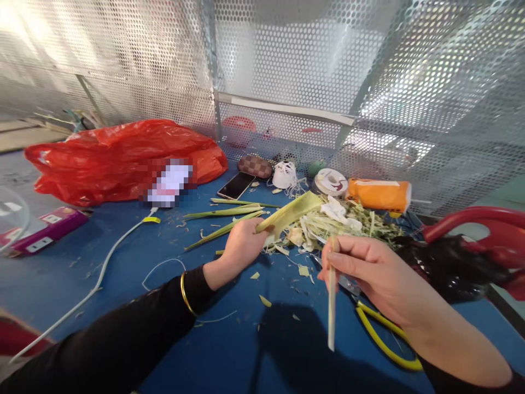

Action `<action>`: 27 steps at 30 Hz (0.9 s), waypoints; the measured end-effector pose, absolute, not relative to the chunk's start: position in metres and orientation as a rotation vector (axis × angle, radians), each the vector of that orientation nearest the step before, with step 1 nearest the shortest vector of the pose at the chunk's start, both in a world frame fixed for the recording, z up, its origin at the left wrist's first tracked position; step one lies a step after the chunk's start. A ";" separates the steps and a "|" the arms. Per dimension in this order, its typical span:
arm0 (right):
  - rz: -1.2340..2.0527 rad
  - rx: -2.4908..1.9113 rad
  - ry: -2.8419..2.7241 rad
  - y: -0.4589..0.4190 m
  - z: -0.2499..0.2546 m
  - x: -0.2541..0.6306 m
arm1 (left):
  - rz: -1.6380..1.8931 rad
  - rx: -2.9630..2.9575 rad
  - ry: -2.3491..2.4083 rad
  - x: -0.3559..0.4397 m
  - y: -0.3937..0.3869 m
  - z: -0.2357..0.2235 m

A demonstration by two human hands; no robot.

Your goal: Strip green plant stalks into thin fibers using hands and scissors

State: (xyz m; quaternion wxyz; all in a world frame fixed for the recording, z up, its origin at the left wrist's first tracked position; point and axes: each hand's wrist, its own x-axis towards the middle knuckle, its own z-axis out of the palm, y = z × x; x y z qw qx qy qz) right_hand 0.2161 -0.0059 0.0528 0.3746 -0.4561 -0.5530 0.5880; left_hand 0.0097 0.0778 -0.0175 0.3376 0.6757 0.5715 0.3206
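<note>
My left hand [240, 249] is closed around the end of a broad yellow-green leaf strip [292, 214], which slants up to the right over the scraps. Between the thumb and fingers of my right hand [365, 265] hangs a thin pale plant strip [332, 323], pointing down. Yellow-handled scissors [375, 336] lie on the table beneath my right hand, which partly hides them. Behind both hands is a heap of shredded plant scraps [369, 221] with crumpled white tissue [337, 212] on top. Several narrow green stalks [227, 212] rest beyond my left hand.
On the blue table [197, 361] stand a red plastic bag [110, 158], two phones [235, 186], a white cable [104, 268] and a purple box [53, 230]. A tape roll [330, 181], an orange packet [377, 194] and a black bag [451, 268] are right. A perforated metal screen [287, 60] rises behind.
</note>
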 end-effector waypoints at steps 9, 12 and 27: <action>0.885 -1.431 -1.676 0.006 0.059 0.254 | 0.835 1.376 1.316 0.017 0.069 -0.013; 0.256 -1.933 -1.734 0.023 0.048 0.267 | 0.793 1.175 1.120 0.021 0.062 -0.008; 0.914 -1.548 -1.503 0.018 -0.003 0.199 | 0.774 0.969 0.982 0.037 0.033 -0.008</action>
